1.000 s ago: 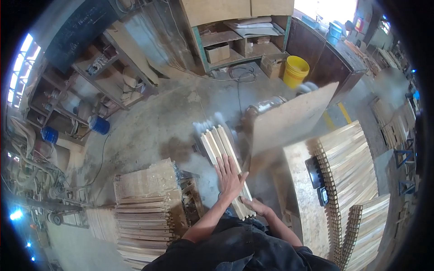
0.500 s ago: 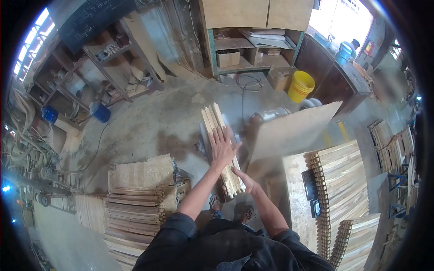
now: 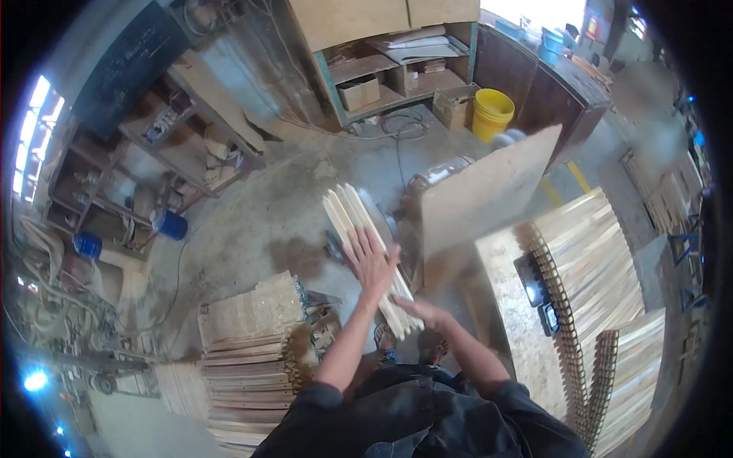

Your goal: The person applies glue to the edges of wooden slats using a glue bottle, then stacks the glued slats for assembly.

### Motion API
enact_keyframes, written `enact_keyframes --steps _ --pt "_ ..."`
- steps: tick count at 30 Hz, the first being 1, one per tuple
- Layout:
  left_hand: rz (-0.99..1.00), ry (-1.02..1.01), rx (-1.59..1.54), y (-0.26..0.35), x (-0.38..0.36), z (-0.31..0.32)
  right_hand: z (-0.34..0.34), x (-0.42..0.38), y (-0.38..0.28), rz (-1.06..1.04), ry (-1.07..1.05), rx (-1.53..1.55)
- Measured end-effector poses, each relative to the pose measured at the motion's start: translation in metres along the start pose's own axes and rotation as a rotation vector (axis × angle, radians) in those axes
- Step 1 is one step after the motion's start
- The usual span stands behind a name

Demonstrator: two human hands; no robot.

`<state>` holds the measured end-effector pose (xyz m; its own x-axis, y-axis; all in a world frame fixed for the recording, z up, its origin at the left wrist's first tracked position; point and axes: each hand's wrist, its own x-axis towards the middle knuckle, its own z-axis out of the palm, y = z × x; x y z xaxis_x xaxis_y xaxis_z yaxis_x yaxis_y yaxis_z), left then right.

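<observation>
I am making out no readable text; the chalkboard (image 3: 126, 70) is bearing faint writing, too blurred to read.

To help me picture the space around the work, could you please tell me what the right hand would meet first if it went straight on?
The right hand would first meet the near part of the wooden strips; it may already touch their edge, as depth is unclear there.
</observation>
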<state>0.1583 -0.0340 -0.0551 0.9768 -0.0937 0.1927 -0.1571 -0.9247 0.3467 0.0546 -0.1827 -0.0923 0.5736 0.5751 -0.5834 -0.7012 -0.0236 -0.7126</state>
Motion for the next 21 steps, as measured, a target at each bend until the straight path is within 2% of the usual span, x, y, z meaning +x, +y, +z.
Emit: enact_keyframes --steps 2,5,8,9,12,14,21 --pt "-0.023 0.012 0.006 -0.014 0.037 -0.003 -0.013 0.022 -0.033 -0.067 0.096 -0.198" --pt "-0.065 -0.072 0.021 -0.022 0.066 -0.006 -0.011 0.018 -0.081 0.087 0.195 -0.288" --pt "-0.033 -0.089 0.045 -0.018 0.058 -0.01 -0.011 0.048 -0.036 -0.029 0.297 -0.195" --pt "-0.014 -0.075 0.051 -0.018 0.052 -0.008 -0.02 0.061 -0.015 -0.02 0.243 -0.177" --pt "0.02 -0.041 0.065 -0.015 0.026 0.002 -0.001 0.015 -0.019 -0.029 0.163 -0.105" --pt "0.042 -0.022 0.052 -0.011 0.012 0.006 -0.007 0.025 0.01 -0.052 0.206 -0.092" --pt "0.046 -0.048 0.028 0.004 -0.022 0.004 -0.002 -0.007 0.031 0.002 0.234 -0.142"
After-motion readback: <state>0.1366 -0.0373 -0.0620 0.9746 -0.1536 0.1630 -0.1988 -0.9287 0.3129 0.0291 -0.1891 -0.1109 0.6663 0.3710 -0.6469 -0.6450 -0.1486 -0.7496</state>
